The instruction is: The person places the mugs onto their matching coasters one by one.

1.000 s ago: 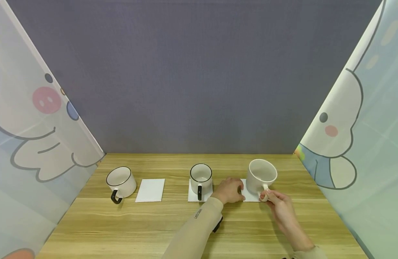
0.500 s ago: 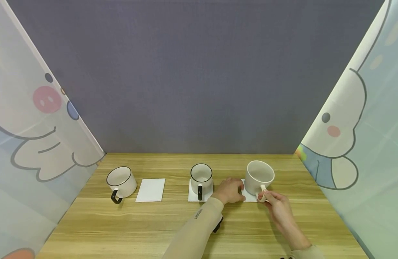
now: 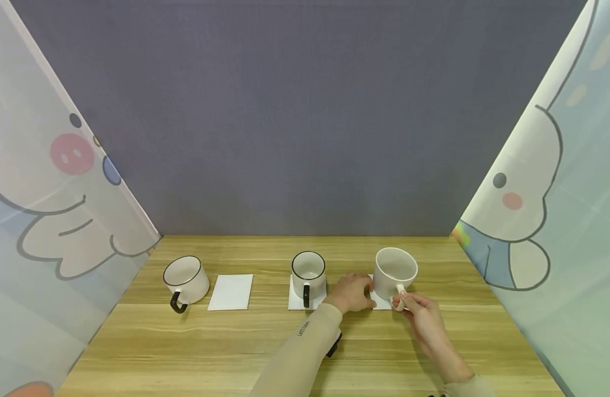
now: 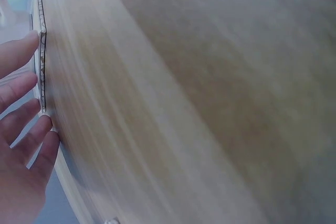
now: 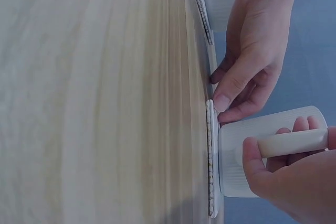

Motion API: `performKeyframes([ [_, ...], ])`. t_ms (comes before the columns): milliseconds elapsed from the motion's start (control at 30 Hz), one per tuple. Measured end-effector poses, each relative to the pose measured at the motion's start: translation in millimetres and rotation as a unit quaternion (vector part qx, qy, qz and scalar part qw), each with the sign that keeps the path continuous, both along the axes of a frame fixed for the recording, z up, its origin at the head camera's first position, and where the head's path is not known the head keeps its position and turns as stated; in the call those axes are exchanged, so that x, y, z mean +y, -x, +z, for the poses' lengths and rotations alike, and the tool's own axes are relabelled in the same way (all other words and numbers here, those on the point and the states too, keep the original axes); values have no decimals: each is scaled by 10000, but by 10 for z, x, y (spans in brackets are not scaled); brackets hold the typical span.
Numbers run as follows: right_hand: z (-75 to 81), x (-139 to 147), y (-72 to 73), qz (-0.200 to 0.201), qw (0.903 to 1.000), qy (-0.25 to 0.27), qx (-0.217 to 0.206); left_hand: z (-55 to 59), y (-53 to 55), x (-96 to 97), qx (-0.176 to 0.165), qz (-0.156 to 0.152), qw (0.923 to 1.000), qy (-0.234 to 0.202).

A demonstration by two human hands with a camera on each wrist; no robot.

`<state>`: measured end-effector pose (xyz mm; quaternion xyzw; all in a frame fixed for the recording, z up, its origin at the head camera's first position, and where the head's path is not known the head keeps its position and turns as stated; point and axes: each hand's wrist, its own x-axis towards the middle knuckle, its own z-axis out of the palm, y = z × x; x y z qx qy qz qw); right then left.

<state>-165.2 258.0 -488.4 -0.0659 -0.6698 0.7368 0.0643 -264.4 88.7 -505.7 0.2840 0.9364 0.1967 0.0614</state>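
My left hand lies at the left side of a white square coaster, its thumb and fingertips touching the edge. In the left wrist view the fingers of that hand are spread and fairly straight. My right hand pinches the handle of a plain white mug. The mug is upright over the coaster, its handle toward me. In the right wrist view the mug's ribbed base is right at the coaster's top face.
A white mug with black rim and handle stands on the middle coaster. A similar mug stands at the far left, beside a bare coaster. A dark grey panel closes off the wooden table's back.
My right hand has moved the plain white mug to the left and slightly toward me over the coaster. My left hand has stayed at the coaster's edge.
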Motion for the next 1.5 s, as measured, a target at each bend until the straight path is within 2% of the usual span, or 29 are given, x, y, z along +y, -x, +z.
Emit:
performKeyframes([
  [300,36,-3,-31,5,9998,-183,-2,17,-2,8,-37,29,10000,-53],
  [633,68,-9,-27,75,9986,-452,-277,22,-1,7,109,-24,9999,-45],
  [867,66,-6,-31,67,9984,-482,-276,101,-47,6,2,88,10000,16],
  [1033,73,4,-38,93,9982,-511,-290,141,-75,7,76,94,9999,31],
  [1233,77,13,-36,140,9979,-545,-318,223,-106,-47,287,23,9996,-60],
  [1500,69,24,-32,154,9975,-607,-337,350,-166,-157,635,-95,9972,-388],
])
